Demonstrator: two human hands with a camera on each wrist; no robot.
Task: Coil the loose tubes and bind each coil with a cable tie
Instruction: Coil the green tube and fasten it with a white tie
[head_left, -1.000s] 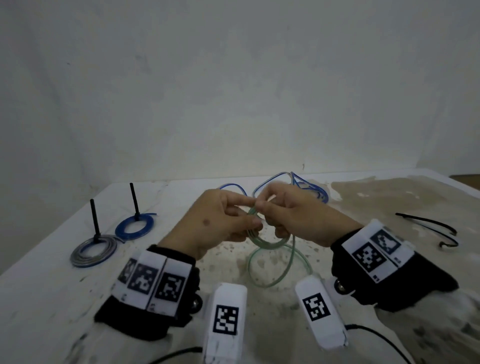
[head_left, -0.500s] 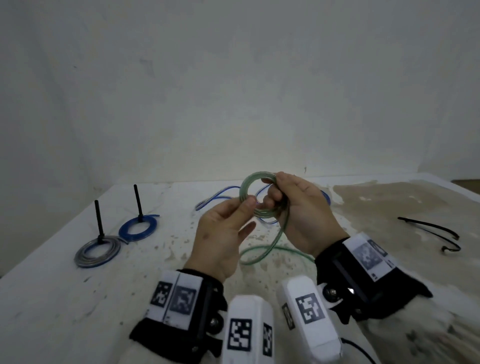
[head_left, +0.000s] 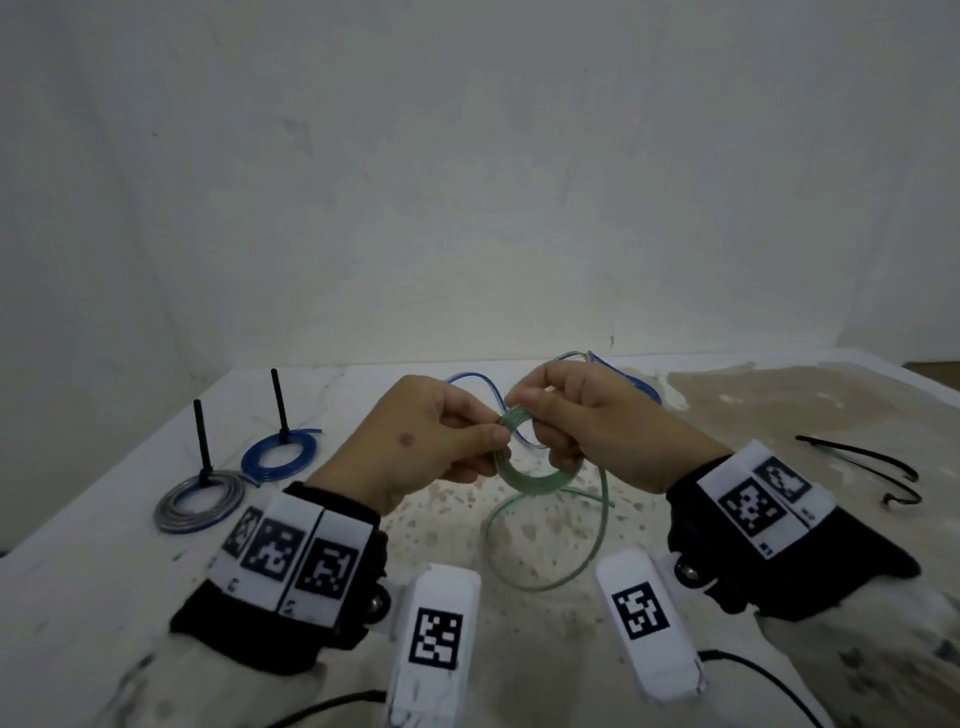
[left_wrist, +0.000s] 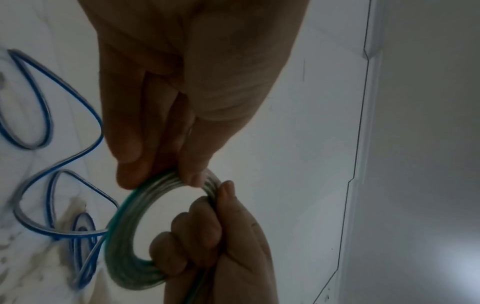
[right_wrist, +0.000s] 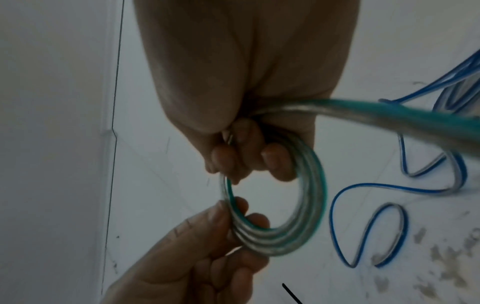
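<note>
A green translucent tube coil (head_left: 530, 475) hangs between my two hands above the white table (head_left: 104, 571). My left hand (head_left: 498, 434) pinches the coil's upper left side. In the left wrist view its fingertips (left_wrist: 130, 174) press on the coil (left_wrist: 122, 236). My right hand (head_left: 524, 415) grips the coil's right side, its fingers curled through the ring (right_wrist: 311, 195). The green loose tail (head_left: 545, 551) runs from the right hand and loops on the table below. A loose blue tube (head_left: 636, 387) lies tangled behind the hands. Two black cable ties (head_left: 857, 460) lie at the right.
At the left stand two black pegs, one with a grey coil (head_left: 200, 501) round it and one with a blue coil (head_left: 280, 454). A white wall (head_left: 467, 182) closes off the table's far edge. Brown stains cover the table's right part (head_left: 779, 405).
The coil, held upright half a second ago, has turned and dropped below my hands. Both hands have rolled knuckles-up and still hold it. The green tail loop lies nearer me.
</note>
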